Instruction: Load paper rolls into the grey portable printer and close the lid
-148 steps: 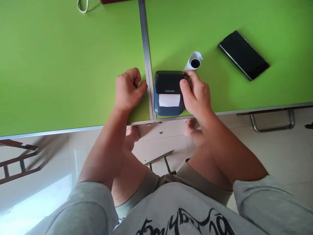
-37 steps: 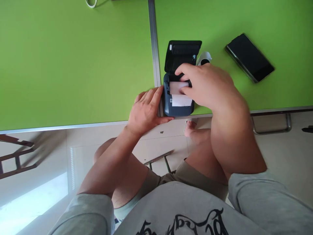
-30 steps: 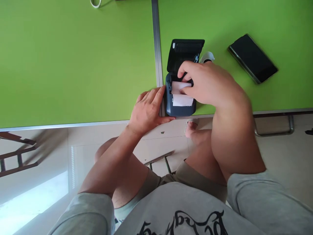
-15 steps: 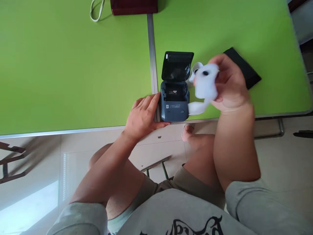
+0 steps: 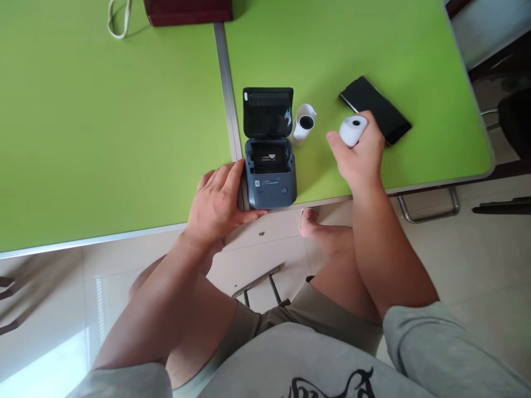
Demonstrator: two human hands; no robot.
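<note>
A dark blue-grey label printer [image 5: 271,190] stands at the table's front edge with its black lid [image 5: 267,113] raised and its roll compartment bare. My left hand [image 5: 218,199] grips its left side, the fingers along the side and the thumb across the front corner. In my right hand [image 5: 363,157] is a white paper roll [image 5: 352,131], its dark core hole facing up, held above the table to the right of the printer. A second white paper roll [image 5: 304,126], with a wide black core, stands right beside the lid.
Beyond my right hand lies a black smartphone [image 5: 379,108]. At the back are a dark red box [image 5: 188,12] and a white cord loop [image 5: 119,19]. A metal seam [image 5: 227,83] crosses the green table [image 5: 124,127]. My legs are below its front edge.
My right hand has moved away from the printer, and the loose paper tail is no longer seen hanging from its roll. The view has shifted right. My left hand stays at the printer.
</note>
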